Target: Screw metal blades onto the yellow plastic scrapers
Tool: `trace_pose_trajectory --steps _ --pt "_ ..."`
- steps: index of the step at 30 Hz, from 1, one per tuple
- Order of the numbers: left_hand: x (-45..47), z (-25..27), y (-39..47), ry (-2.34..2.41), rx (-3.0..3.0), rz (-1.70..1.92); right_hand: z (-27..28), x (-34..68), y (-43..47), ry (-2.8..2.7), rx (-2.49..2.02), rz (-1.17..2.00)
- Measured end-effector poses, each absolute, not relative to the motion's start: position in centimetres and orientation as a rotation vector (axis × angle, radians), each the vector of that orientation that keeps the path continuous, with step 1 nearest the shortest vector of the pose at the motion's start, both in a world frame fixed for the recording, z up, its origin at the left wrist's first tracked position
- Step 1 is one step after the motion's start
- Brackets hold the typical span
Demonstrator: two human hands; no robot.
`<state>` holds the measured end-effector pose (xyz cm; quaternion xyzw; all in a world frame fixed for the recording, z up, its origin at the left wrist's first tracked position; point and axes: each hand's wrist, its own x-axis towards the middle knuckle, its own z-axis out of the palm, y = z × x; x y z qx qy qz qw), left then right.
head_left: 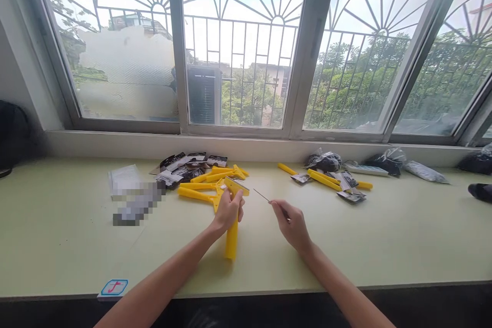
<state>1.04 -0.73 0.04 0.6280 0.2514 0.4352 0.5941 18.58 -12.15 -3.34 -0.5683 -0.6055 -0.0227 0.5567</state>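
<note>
My left hand (228, 211) is closed around a yellow scraper (231, 242) near its head. The scraper's handle points down toward me, and a metal strip shows along the top edge of its head. Between the thumb and fingers of my right hand (292, 226) is a thin, dark, straight piece (261, 195), perhaps a metal rod or a blade seen edge-on. Its tip points toward the scraper head, with a small gap between them. Several more yellow scrapers (197, 195) lie just behind and left of my left hand.
Black-and-white packets (180, 164) are heaped behind the scrapers. On the right lie other yellow handles (323, 180), packets (351, 196) and dark bagged items (385, 161). A clear bag (125, 180) and a blurred-out object (138, 207) are at left. A windowsill (246, 148) bounds the table (403, 246).
</note>
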Motion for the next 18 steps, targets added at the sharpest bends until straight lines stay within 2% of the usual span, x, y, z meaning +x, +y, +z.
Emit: trace_pose_trajectory --steps 9,18 --pt "0.9 -1.9 0.1 0.775 1.674 0.736 -3.4 18.2 -11.8 -1.528 -1.450 0.155" --pt "0.7 -1.5 0.3 0.812 1.655 0.564 -3.7 18.5 -11.5 -1.465 -1.476 0.259"
